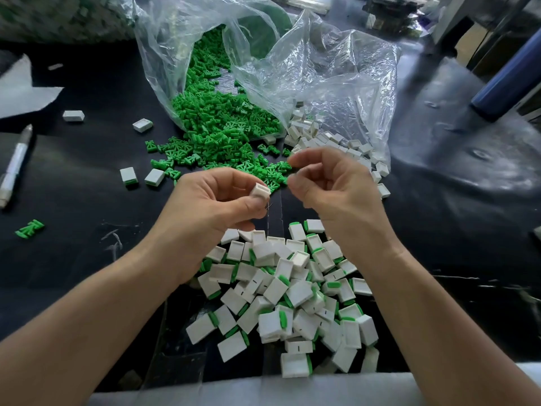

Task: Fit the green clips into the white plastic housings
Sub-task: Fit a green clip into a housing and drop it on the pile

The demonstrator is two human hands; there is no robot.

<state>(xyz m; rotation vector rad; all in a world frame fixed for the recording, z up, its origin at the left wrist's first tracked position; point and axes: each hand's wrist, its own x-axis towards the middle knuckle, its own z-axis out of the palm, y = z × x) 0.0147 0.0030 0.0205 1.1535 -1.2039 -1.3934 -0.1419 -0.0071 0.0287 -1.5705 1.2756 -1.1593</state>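
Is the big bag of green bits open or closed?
Open: green clips spill out of the plastic bag onto the black table.

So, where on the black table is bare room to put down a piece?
Bare black surface lies on the left, between the pen, the lone green clip and the left forearm. Another free patch lies right of the finished pile, below the plastic bag. The middle is crowded: green clips spill up to the left hand and right hand.
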